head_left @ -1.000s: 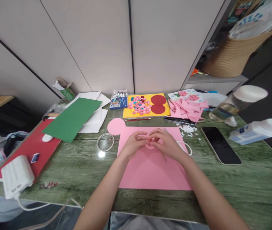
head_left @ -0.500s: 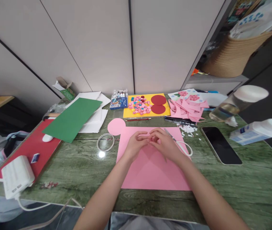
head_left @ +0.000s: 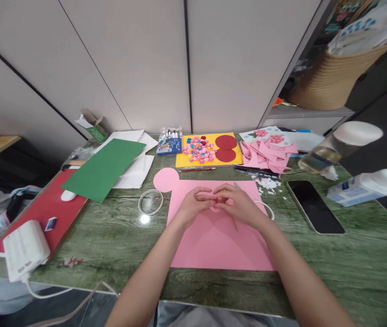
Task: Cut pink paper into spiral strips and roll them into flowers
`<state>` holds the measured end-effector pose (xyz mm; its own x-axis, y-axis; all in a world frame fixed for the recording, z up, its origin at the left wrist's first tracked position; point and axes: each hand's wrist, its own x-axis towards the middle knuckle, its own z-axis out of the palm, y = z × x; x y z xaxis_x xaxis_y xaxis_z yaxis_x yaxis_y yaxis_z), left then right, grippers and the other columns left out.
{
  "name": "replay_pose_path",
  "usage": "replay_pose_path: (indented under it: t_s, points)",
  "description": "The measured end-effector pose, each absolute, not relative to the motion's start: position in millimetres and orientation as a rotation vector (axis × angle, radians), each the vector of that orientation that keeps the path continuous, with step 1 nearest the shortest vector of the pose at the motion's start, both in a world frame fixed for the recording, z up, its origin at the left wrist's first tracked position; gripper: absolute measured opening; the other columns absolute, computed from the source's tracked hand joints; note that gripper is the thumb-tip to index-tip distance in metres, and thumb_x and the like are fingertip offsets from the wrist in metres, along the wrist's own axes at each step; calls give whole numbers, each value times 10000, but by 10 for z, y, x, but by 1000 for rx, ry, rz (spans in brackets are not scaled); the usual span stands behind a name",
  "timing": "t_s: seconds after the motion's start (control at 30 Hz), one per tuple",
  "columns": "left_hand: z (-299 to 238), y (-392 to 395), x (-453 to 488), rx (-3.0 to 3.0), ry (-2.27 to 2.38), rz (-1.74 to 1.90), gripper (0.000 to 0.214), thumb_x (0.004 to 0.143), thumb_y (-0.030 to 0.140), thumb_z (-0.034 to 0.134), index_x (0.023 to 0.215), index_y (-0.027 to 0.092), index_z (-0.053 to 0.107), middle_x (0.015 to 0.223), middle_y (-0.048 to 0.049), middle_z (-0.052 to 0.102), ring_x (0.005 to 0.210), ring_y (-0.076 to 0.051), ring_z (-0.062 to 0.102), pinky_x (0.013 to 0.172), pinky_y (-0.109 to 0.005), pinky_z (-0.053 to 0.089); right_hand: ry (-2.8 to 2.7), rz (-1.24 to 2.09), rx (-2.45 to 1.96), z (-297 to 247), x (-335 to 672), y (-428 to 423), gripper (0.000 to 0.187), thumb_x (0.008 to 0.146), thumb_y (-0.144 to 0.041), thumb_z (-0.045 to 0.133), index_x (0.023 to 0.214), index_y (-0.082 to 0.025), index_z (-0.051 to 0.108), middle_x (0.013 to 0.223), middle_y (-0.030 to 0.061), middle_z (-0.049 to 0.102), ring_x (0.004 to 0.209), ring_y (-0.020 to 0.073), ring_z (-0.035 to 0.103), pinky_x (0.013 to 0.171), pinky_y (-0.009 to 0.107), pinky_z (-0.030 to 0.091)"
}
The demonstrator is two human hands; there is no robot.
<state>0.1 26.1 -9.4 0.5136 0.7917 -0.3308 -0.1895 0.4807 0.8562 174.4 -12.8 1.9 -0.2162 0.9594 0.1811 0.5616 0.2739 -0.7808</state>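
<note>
Over a pink sheet of paper (head_left: 220, 250), my left hand (head_left: 195, 204) and my right hand (head_left: 237, 204) meet fingertip to fingertip. Between them is a small pink paper piece (head_left: 215, 207), curled or rolled, mostly covered by the fingers. Both hands are closed in a pinch around it. A thin pointed stick (head_left: 234, 223) juts out below my right hand; what it belongs to is hidden. Scissors with a white handle (head_left: 268, 210) lie partly under my right hand. A pink paper circle (head_left: 166, 180) rests at the sheet's upper left corner.
Behind stand a yellow sheet (head_left: 210, 162) with pink paper balls and two red circles, a marker box (head_left: 169, 144) and pink scraps (head_left: 268, 154). A tape-like ring (head_left: 150, 202) and green card (head_left: 105, 168) lie left; a phone (head_left: 315, 206) and bottles (head_left: 366, 187) right.
My fingers have shifted slightly around the pink paper piece, and more of it shows below the fingertips. My right hand has moved a little, covering more of the scissors.
</note>
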Motion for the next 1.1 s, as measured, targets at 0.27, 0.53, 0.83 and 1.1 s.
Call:
replay_pose_path:
  t_s: [0.27, 0.53, 0.83, 1.1]
  points:
    - [-101, 241, 23, 892, 832, 705, 463, 581, 179, 792, 986, 154, 568, 801, -67, 724, 637, -146, 663, 722, -306, 478, -1861, 770, -1370, -20, 1719, -127, 85, 805, -184, 600, 845, -226, 662, 1026, 34, 596, 705, 116, 584, 695, 301, 510]
    - [-173, 213, 78, 824, 851, 792, 450, 581, 221, 797, 961, 163, 563, 813, -47, 714, 694, -128, 652, 773, -297, 455, -1825, 698, -1398, -15, 1667, -125, 23, 833, -212, 576, 823, -213, 597, 962, 35, 595, 722, 133, 569, 684, 299, 494]
    - [-114, 264, 16, 850, 829, 703, 443, 555, 158, 790, 950, 152, 589, 768, -38, 707, 652, -127, 642, 721, -294, 467, -1856, 718, -1366, -6, 1697, -122, 129, 804, -208, 616, 905, -253, 681, 1047, 50, 594, 821, 165, 603, 753, 339, 516]
    - [-90, 274, -23, 908, 792, 630, 448, 565, 137, 783, 977, 153, 607, 739, -42, 701, 656, -147, 650, 723, -298, 457, -1930, 783, -1299, 66, 1676, -151, 195, 798, -131, 596, 894, -267, 700, 980, 38, 604, 889, 174, 603, 757, 322, 505]
